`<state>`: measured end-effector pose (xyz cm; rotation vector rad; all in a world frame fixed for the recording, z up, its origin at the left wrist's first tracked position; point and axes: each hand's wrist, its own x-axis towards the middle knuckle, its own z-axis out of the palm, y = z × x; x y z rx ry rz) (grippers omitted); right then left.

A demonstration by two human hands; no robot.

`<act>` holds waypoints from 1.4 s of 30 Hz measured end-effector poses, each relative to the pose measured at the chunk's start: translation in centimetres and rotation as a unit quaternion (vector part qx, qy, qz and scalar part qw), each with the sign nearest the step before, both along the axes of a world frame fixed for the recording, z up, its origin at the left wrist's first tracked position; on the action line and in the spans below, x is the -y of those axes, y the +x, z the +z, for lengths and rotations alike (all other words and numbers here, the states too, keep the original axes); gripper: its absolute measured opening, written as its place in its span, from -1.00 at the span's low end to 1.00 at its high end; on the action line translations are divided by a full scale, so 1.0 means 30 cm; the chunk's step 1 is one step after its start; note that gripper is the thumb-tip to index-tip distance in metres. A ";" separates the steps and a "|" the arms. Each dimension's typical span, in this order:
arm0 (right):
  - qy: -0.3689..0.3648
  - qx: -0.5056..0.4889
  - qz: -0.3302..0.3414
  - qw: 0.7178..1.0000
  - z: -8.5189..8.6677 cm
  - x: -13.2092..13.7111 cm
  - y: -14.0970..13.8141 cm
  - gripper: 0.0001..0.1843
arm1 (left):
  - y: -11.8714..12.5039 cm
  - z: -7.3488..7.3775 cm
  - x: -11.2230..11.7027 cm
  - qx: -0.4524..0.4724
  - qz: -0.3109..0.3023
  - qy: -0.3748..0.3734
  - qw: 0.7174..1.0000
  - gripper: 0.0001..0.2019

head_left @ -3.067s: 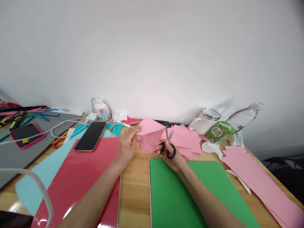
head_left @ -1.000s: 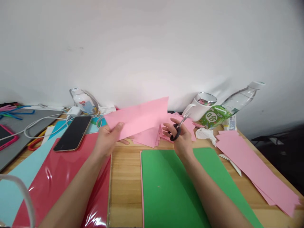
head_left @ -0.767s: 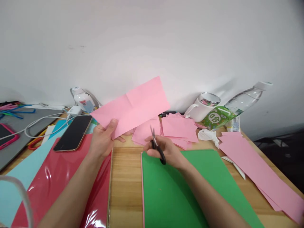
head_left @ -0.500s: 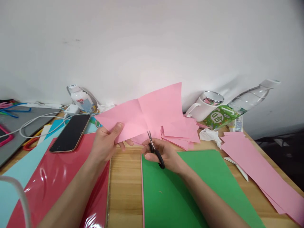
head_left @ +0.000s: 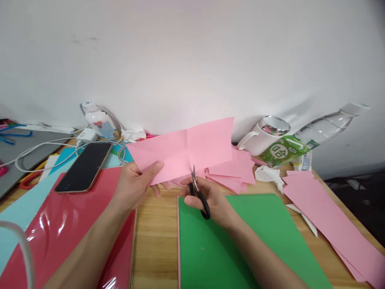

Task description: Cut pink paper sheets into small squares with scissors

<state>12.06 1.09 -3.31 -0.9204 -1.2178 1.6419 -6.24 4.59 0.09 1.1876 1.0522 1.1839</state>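
Note:
A creased sheet of pink paper (head_left: 177,150) is held up by my left hand (head_left: 136,180), thumb on top near its lower left corner and the other fingers underneath. My right hand (head_left: 210,196) grips black-handled scissors (head_left: 204,204) with fingers through the loops. The blades point up and away from me and meet the lower edge of the paper close to its fold. Behind and below the sheet lies a pile of cut pink paper pieces (head_left: 237,168), partly hidden by it. Green card sheets (head_left: 240,241) lie under my right forearm.
On the left, a phone (head_left: 84,166) rests on a red plastic-wrapped pack (head_left: 60,224), near a white bottle (head_left: 100,122) and cables. At the right stand a white mug (head_left: 264,134) and a tilted clear bottle (head_left: 327,124), with crumpled tissue (head_left: 269,176) and pink strips (head_left: 327,220).
The pink sheet's right part has dropped lower and flattened. The scissors' blades look closer together and now meet the paper's edge. The view has shifted slightly.

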 end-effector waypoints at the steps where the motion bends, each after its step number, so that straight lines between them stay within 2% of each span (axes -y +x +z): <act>1: -0.002 0.000 -0.001 1.000 0.000 0.000 -0.001 -0.65 | 0.001 0.000 0.000 -0.001 0.001 0.000 1.000 -0.92; 21: 0.004 0.004 -0.003 1.000 0.000 0.006 0.001 -0.66 | -0.002 0.004 0.000 -0.003 -0.004 0.003 1.000 -0.93; 42: 0.006 0.023 0.004 1.000 -0.004 -0.001 0.000 -0.62 | -0.018 -0.011 -0.004 -0.042 -0.034 0.003 0.999 -0.77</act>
